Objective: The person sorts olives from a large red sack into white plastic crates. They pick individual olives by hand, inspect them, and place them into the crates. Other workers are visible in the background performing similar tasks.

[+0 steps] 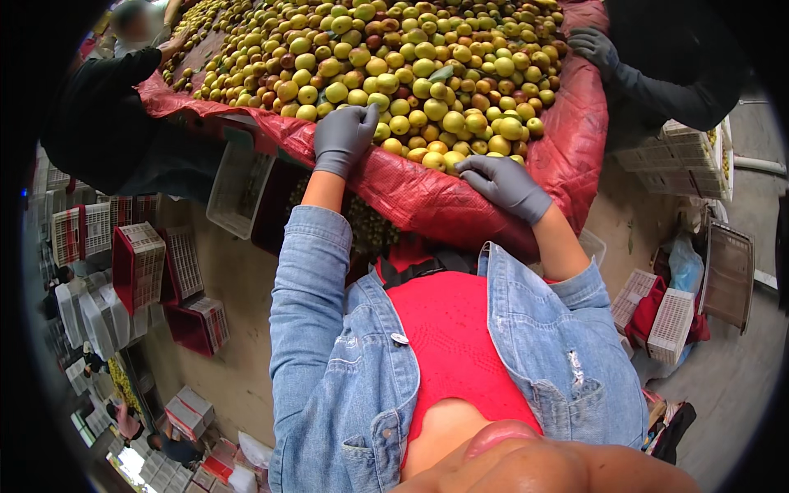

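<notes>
A heap of yellow-green and reddish-brown fruit, apparently jujubes, lies before me on a red woven plastic tarp. The tarp's near edge forms a raised rim. My left hand, in a grey glove, rests curled on this rim, its thumb beside the fruit. Its other fingertips are hidden, so I cannot tell whether it grips anything. Farther right, my right hand, also gloved, lies across the rim. A gap shows between its thumb and bent index finger, which reach the nearest fruit. No held fruit is visible in it.
A co-worker's gloved hand touches the tarp's right edge. At far left another person reaches over the fruit. Below the rim stands a clear plastic crate. Red-and-white crates stack at left; more crates sit at right.
</notes>
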Motion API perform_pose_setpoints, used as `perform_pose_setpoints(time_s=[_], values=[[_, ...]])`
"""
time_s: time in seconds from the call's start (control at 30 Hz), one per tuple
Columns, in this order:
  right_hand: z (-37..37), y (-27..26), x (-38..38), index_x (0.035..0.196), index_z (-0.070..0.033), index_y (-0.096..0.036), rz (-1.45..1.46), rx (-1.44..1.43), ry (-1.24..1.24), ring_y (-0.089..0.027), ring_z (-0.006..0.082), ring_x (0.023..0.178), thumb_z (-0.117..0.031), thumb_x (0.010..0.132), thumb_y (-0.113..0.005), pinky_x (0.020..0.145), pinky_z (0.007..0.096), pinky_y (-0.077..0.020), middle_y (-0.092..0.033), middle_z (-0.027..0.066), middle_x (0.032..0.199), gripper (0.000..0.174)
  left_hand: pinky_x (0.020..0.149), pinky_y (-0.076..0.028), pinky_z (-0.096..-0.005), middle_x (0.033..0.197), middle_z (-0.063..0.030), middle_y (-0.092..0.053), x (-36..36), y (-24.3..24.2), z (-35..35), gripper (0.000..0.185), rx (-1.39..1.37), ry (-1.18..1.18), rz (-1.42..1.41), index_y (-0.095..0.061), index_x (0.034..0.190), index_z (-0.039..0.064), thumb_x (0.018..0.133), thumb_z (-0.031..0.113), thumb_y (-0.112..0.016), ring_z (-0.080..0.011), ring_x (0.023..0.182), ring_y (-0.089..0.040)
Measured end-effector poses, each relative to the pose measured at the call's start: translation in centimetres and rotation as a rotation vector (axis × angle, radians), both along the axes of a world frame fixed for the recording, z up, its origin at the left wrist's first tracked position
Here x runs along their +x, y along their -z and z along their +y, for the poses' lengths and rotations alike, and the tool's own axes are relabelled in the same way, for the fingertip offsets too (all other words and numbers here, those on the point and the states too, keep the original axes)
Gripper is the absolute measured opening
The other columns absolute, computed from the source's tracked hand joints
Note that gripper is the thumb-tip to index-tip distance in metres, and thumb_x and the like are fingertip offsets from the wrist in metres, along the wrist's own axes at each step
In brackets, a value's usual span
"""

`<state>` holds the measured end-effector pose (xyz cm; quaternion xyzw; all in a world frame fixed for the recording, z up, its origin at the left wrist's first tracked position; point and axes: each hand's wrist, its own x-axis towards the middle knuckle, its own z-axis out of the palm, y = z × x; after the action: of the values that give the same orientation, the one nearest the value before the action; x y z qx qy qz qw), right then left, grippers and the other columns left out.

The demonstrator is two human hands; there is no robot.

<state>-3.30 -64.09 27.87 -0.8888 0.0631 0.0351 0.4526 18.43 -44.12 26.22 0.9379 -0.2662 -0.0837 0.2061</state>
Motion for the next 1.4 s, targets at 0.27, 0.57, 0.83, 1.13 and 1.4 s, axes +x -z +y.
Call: perform_pose_setpoints(time_s=[0.27,0.57,0.83,1.13,1.4], values=[[-0.1,0.0,0.0,0.103,-0.003,-0.065,0.034,0.006,-0.016,-0.068,0.0282,0.085,-0.020,0.091,-0.059,0.075,0.0326,-0.0518,-0.070,0.0160,0.093,0.022,0.065,-0.050,-0.0429,0.080,-0.0123,-0.068,-0.2,0.1,0.0,0.046,-0.059,-0.013,-0.029,-0.071,0.076,0.010,0.091,0.047,-0.050,-0.0341,0.073,-0.064],[0.0,-1.1,-0.1,0.112,-0.002,-0.063,0.048,-0.030,-0.046,-0.067,0.0235,0.091,-0.014,0.091,-0.059,0.080,0.0307,-0.0515,-0.068,0.0142,0.101,0.024,0.066,-0.052,-0.0443,0.080,-0.0124,-0.069,-0.1,-0.4,0.0,0.042,0.022,0.002,0.002,-0.073,0.078,0.015,0.091,0.044,-0.046,-0.0337,0.074,-0.066],[-2.3,-4.9,7.1,0.113,-0.004,-0.061,-0.215,-0.230,-0.330,-0.061,0.0269,0.087,-0.011,0.087,-0.064,0.078,0.0343,-0.0499,-0.062,0.0119,0.094,0.027,0.067,-0.053,-0.0455,0.080,-0.0141,-0.069,0.0,0.0,0.0,0.043,0.004,-0.006,-0.019,-0.072,0.078,0.012,0.090,0.043,-0.046,-0.0335,0.075,-0.066],[-2.1,-2.0,18.8,0.109,-0.001,-0.064,-0.151,-0.209,-0.282,-0.067,0.0299,0.084,-0.018,0.085,-0.065,0.077,0.0356,-0.0523,-0.069,0.0173,0.094,0.029,0.064,-0.052,-0.0431,0.074,-0.0117,-0.068,-0.3,-0.4,0.1,0.039,-0.030,-0.004,-0.027,-0.074,0.074,0.016,0.090,0.042,-0.050,-0.0329,0.068,-0.065],[-3.9,0.9,22.0,0.111,0.000,-0.064,-0.147,-0.284,-0.293,-0.067,0.0286,0.090,-0.023,0.087,-0.063,0.082,0.0349,-0.0522,-0.069,0.0171,0.099,0.033,0.057,-0.051,-0.0457,0.067,-0.0134,-0.065,-0.4,-0.9,0.1,0.044,-0.077,0.013,-0.030,-0.070,0.066,0.012,0.091,0.039,-0.046,-0.0340,0.060,-0.063]])
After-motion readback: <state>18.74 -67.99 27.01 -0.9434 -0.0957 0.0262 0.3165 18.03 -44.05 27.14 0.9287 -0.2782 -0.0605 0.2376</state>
